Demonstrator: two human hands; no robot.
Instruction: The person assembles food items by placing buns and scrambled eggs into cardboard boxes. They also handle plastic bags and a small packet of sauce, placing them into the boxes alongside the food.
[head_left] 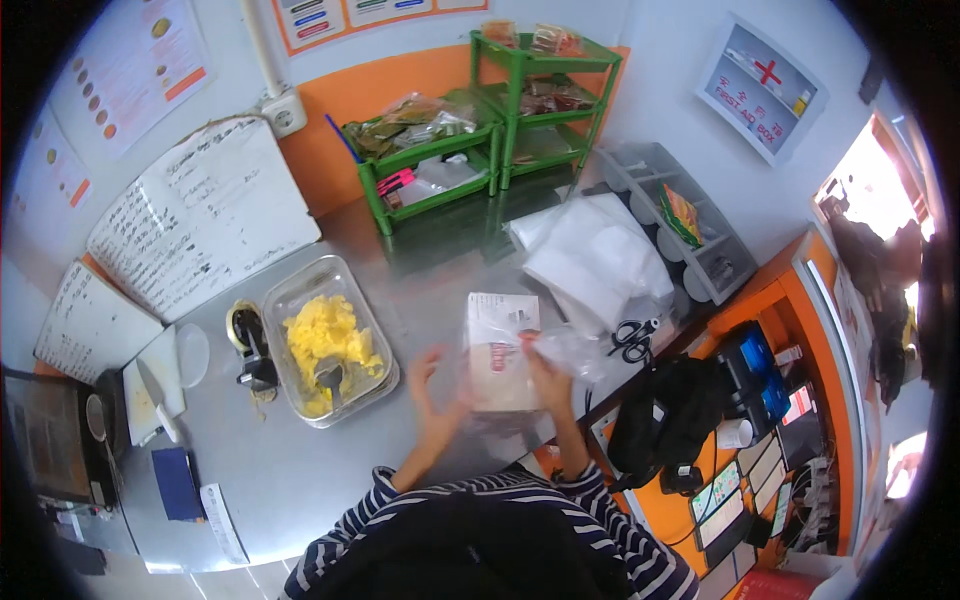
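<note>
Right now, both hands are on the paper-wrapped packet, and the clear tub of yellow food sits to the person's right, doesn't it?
Not quite. In the head view both hands, left hand and right hand, are on the packet, but the clear tub of yellow food sits to the person's left.

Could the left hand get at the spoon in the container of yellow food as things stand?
Probably yes. The left hand is open beside the wrapped package, and the spoon lies in the uncovered clear container just to its left, with only bare counter between them.
</note>
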